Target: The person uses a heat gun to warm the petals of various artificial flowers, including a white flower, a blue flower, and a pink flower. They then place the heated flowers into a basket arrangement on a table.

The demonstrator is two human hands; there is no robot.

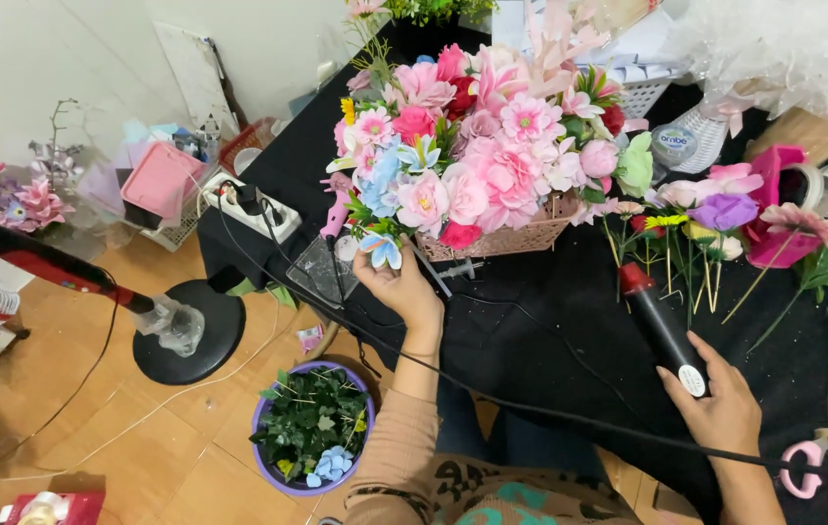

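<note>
Flower basket (492, 233) overhangs the table edge (268, 262), left hand (399, 287) underneath.

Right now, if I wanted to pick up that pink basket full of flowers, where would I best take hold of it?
Probably low on the pink basket, by its woven side walls, coming from the near table edge: blooms cover the top and no handle shows. The left hand is already at its left corner.

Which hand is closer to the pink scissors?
The right hand. It grips a black tool just left of the pink scissors; the left hand is far off, at the flower basket.
</note>
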